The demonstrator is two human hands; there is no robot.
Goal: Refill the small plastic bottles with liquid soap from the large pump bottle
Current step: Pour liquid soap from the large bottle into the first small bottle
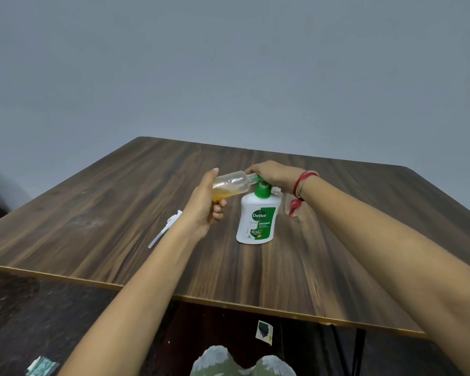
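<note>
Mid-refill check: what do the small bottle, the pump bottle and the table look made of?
The small bottle looks like clear, glossy plastic; amber soap shows through its wall. The pump bottle looks like opaque white plastic with a smooth sheen and a printed green label. The table has a dark wood-grain top, fairly matte; the pale edge strip suggests laminate over board, not certain.

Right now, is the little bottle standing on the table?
No, the left hand holds the little bottle up, tipped sideways, its mouth at the green pump of the big bottle.
</note>
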